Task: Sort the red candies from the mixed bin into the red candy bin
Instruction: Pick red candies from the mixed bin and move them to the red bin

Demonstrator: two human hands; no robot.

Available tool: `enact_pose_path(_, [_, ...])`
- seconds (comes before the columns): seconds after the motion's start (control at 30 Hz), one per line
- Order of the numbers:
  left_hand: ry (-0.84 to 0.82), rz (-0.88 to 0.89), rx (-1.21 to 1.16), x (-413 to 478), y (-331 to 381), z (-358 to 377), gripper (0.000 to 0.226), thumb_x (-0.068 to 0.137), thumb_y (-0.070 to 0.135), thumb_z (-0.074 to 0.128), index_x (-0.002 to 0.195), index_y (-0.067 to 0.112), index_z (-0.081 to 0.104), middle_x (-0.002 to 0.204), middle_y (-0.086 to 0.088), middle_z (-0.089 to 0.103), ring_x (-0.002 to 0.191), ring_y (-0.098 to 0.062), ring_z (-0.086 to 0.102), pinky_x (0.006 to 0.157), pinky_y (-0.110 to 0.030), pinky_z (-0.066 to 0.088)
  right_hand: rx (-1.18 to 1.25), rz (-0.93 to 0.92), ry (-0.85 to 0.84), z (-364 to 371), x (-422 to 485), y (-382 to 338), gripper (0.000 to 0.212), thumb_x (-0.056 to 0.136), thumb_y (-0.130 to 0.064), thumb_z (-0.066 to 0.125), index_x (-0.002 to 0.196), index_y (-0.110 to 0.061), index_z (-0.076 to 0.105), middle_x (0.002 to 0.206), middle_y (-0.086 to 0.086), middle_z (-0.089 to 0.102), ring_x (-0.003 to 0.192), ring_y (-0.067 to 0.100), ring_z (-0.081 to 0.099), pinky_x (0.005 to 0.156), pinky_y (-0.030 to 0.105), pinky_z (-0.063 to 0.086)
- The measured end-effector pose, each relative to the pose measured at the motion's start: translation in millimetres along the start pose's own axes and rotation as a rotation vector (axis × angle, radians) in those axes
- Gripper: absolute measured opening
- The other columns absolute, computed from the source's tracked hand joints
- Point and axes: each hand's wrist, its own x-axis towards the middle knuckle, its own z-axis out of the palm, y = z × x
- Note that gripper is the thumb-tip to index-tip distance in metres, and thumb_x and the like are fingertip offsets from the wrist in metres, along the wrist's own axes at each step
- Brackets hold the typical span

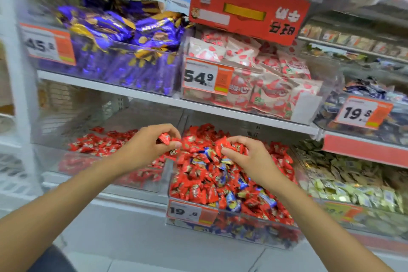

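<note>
Red candies (164, 138) are held in the left hand (145, 148), whose grip is curled closed round them, thumb against fingertips. This hand is held over the divide between the 2 lower-shelf bins, at the right edge of the red candy bin (50, 161), in which only red wrappers are seen. Just to the right, the mixed bin (254, 227) is heaped with red wrappers and scattered blue candies (231, 197); a price tag (187, 212) reading 19.8 is fixed to its near wall. The right hand (251, 157) is set on the far part of that heap, its grip closed on a red candy (223, 144) between thumb and fingers. On the shelf above, purple bags (123, 28) are piled at left and strawberry-print packets (254, 66) at right.
</note>
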Motion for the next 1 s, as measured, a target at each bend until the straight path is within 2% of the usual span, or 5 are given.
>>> enact_pose_path(0.2, [0.140, -0.179, 0.173, -8.6, -82.8, -71.1, 0.013, 0.083, 0.027, 0.071, 0.078, 0.036, 0.063, 0.065, 0.009, 0.060, 0.057, -0.001, 0.051, 0.058, -0.026, 0.037, -0.019, -0.222, -0.173, 96.6, 76.2, -57.2, 0.007, 0.083, -0.022, 0.073, 0.088, -0.022, 0.068, 0.071, -0.008, 0.059, 0.060, 0.002, 0.044, 0.061, 0.022, 0.035])
enact_pose_path(0.4, [0.176, -0.372, 0.340, -6.6, -146.7, -94.8, 0.012, 0.079, 0.046, 0.071, 0.086, 0.041, 0.063, 0.085, 0.009, 0.067, 0.086, -0.018, 0.063, 0.075, -0.034, 0.048, -0.251, -0.233, -0.359, 175.9, 139.3, -67.8, 0.035, 0.083, -0.030, 0.072, 0.111, -0.011, 0.065, 0.105, 0.010, 0.067, 0.097, 0.023, 0.060, 0.083, 0.030, 0.042])
enact_pose_path(0.5, [0.064, -0.444, 0.449, -5.8, -157.0, -98.5, 0.063, 0.058, 0.072, 0.071, 0.112, 0.041, 0.065, 0.104, 0.009, 0.069, 0.106, -0.017, 0.061, 0.095, -0.041, 0.044, -0.429, -0.200, -0.482, 174.7, 148.1, -64.2, 0.062, 0.082, -0.042, 0.071, 0.135, -0.016, 0.052, 0.132, 0.011, 0.056, 0.122, 0.026, 0.051, 0.101, 0.030, 0.037])
enact_pose_path(0.73, [-0.013, -0.209, 0.300, 1.7, -89.2, -51.0, 0.061, 0.067, 0.066, 0.068, 0.117, 0.031, 0.064, 0.117, 0.008, 0.067, 0.110, -0.010, 0.060, 0.097, -0.037, 0.046, -0.434, -0.240, -0.132, 70.0, 72.3, -4.1, 0.025, 0.089, -0.032, 0.060, 0.110, -0.024, 0.068, 0.115, -0.003, 0.065, 0.111, 0.021, 0.056, 0.099, 0.043, 0.042])
enact_pose_path(1.0, [-0.307, 0.179, 0.222, 7.2, 37.5, 59.9, 0.029, 0.080, 0.042, 0.071, 0.103, 0.025, 0.068, 0.095, 0.009, 0.064, 0.087, -0.006, 0.056, 0.081, -0.025, 0.044, -0.300, -0.029, -0.096, -36.4, -29.8, 61.0, 0.013, 0.086, -0.018, 0.069, 0.094, -0.028, 0.069, 0.094, -0.011, 0.066, 0.090, 0.006, 0.060, 0.081, 0.020, 0.042])
